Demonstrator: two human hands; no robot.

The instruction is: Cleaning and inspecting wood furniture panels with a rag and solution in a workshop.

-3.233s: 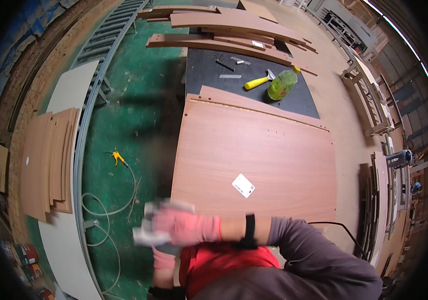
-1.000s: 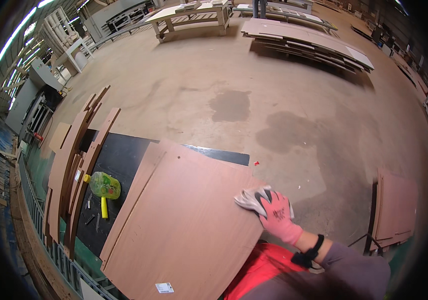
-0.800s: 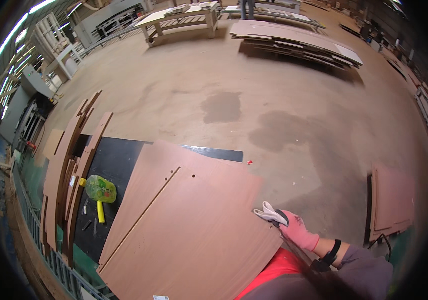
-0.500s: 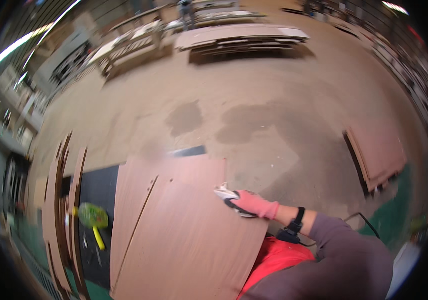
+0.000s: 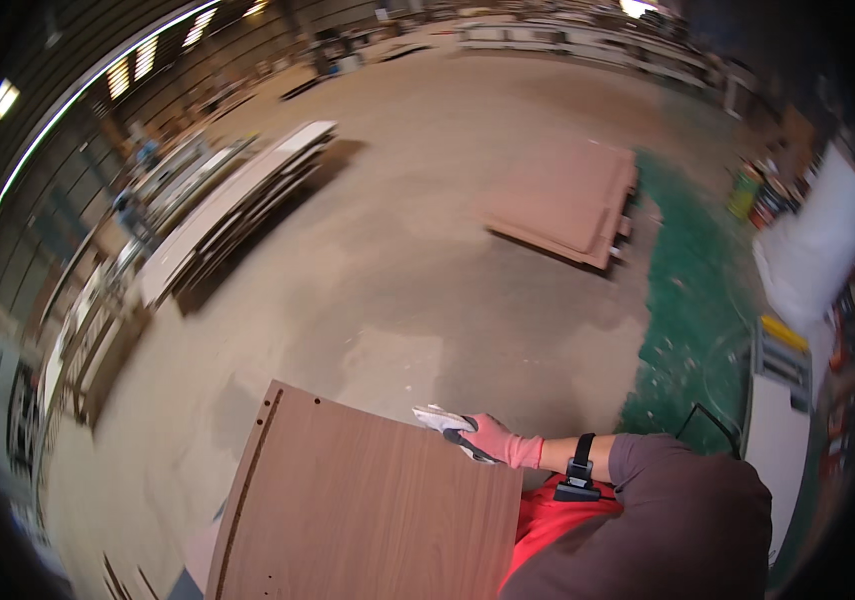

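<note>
My right hand [image 5: 493, 440], in a pink glove with dark and white parts at the fingers, is closed around a folded white cloth [image 5: 438, 417]. It is at the far right edge of a brown wood-grain panel [image 5: 378, 510]. The cloth reaches a little past that edge; whether it touches the panel I cannot tell. Along the panel's left side runs a dark groove [image 5: 248, 480], with a few small holes near the corners. A black strap with a small box [image 5: 578, 480] is on my right wrist. My left hand is out of view.
Ahead on the floor lies a low stack of brown panels [image 5: 558, 200], beside a green floor covering [image 5: 683, 330]. A long stack of boards [image 5: 238, 205] stands at the far left. To the right are a white wrapped bundle [image 5: 818, 240] and a grey-white bench [image 5: 776, 430].
My view has swung to the right, bringing the panel stack and green floor nearer the middle. The green bottle at left has left the picture. My right hand still grips the cloth.
</note>
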